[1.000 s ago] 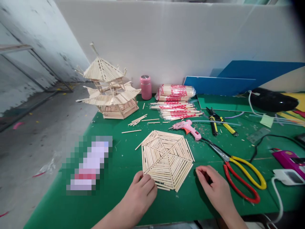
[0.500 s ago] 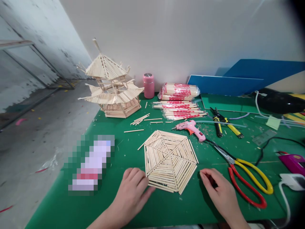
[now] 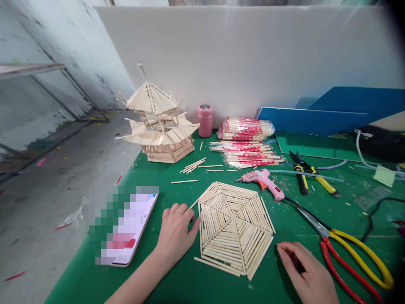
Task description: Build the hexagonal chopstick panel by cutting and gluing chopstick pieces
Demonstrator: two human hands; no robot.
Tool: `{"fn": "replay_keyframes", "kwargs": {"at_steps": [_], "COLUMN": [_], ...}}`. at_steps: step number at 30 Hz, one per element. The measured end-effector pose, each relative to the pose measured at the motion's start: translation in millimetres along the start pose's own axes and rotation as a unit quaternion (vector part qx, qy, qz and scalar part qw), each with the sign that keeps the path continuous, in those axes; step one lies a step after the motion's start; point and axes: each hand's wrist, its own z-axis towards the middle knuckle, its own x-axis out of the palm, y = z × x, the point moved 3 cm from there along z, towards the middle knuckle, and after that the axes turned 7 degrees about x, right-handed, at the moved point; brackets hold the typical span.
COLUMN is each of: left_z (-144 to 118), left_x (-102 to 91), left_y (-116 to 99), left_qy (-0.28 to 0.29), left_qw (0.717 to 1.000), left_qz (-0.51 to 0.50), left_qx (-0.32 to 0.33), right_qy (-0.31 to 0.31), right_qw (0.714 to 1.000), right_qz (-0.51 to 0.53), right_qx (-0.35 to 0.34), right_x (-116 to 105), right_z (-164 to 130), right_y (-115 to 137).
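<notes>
Because it is glued up from many thin wooden sticks, the hexagonal stick panel [image 3: 236, 228] is probably light and fairly stiff when flat, yet brittle at its glue lines; it would be safest taken by two opposite edges, or lifted from beneath, not by a single stick end. It lies flat on the green table [image 3: 177, 287], between the two hands. The left hand [image 3: 175, 232] rests palm down just beside the panel's left edge, fingers loosely spread, with the fingertips touching or almost touching that edge; it pinches nothing. The right hand [image 3: 308, 276] lies on the table near the panel's lower right corner but apart from it, fingers curled inward; whether anything small sits under them cannot be told. Left of the left hand lies a phone [image 3: 129, 230]. Beyond the right hand are red-and-yellow scissors [image 3: 354, 257], and beyond the panel a pink glue gun [image 3: 264, 181]. Farther off stands a stick pagoda model [image 3: 160, 124].
</notes>
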Motion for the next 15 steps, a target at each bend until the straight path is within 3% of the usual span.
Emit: {"fn": "replay_keyframes", "kwargs": {"at_steps": [6, 15], "left_z": [11.6, 8.6], "left_x": [5.2, 9.2], "left_y": [-4.8, 2.3], "left_qy": [0.025, 0.026], "left_qw": [1.000, 0.999], "left_qz": [-0.007, -0.019], "left_qx": [-0.010, -0.004], "right_qy": [-0.012, -0.013], "right_qw": [1.000, 0.999], "right_qz": [-0.015, -0.025], "right_qx": [-0.020, -0.030], "right_x": [-1.4, -0.8], "right_z": [2.1, 3.6], "right_y": [2.2, 0.5]}}
